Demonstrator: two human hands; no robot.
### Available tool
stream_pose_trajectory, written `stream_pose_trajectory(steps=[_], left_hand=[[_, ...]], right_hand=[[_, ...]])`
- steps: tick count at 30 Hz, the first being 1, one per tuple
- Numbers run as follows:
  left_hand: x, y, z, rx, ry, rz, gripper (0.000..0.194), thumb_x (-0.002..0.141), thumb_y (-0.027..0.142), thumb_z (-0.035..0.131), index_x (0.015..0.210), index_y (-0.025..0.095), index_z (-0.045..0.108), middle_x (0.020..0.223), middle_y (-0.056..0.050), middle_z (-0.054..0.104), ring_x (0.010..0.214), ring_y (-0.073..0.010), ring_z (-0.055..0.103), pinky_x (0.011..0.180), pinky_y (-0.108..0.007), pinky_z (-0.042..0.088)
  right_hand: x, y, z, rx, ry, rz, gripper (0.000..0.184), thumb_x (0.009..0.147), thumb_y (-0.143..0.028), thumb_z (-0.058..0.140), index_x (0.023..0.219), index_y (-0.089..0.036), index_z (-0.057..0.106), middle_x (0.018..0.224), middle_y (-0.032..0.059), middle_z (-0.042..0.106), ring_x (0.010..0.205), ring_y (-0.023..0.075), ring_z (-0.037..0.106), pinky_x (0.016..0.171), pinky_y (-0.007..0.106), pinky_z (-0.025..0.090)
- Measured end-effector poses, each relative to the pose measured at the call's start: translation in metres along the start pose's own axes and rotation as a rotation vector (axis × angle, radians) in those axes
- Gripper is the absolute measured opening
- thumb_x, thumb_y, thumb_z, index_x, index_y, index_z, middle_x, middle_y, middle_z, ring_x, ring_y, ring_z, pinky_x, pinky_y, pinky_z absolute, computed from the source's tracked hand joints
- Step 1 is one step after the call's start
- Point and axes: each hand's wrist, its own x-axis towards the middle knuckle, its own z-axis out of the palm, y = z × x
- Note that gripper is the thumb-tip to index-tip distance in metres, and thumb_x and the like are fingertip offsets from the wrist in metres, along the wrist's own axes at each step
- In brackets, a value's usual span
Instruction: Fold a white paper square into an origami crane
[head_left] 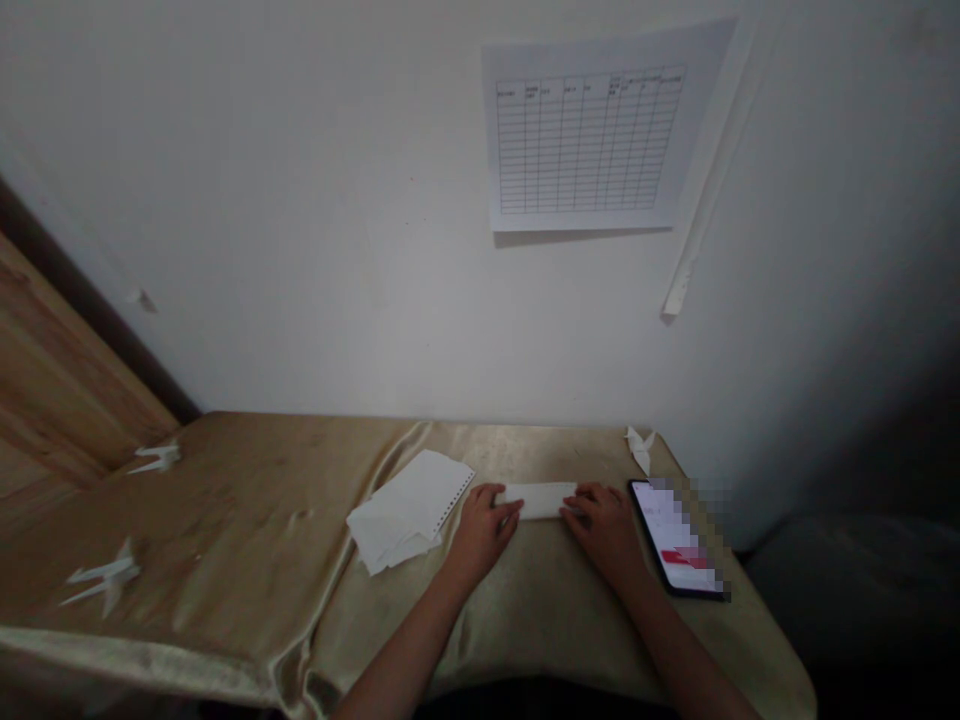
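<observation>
A narrow folded strip of white paper [538, 499] lies flat on the tan cloth-covered table [247, 520]. My left hand [480, 530] presses on the strip's left end with its fingers curled over it. At the right end, my right hand [606, 525] holds the strip down, fingers bent onto the paper. Both forearms reach in from the bottom edge. A loose stack of white sheets [409, 510] lies just left of my left hand.
A phone [675, 540] with a lit screen lies right of my right hand. Folded paper cranes sit at the left front [105, 578], the left back [156, 458] and the far right corner [640, 445]. A printed grid sheet [589, 135] hangs on the wall.
</observation>
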Motion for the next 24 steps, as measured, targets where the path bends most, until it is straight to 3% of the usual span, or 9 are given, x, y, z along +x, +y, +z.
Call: stream_pose_trajectory(steps=[24], left_hand=[[-0.0009,0.0029,-0.0058,0.057,-0.051,0.006,0.026,0.093,0.03,0.06,0.113,0.029,0.077,0.123,-0.005,0.073,0.123,-0.0311,0.058,0.106,-0.054,0.048]], right_hand=[[0.0,-0.0029,-0.0002,-0.017,-0.015,0.002,0.022,0.093,-0.036,0.058,0.097,-0.026,0.077,0.102,0.0066,0.072,0.098,0.0243,0.064,0.104,0.047,0.037]])
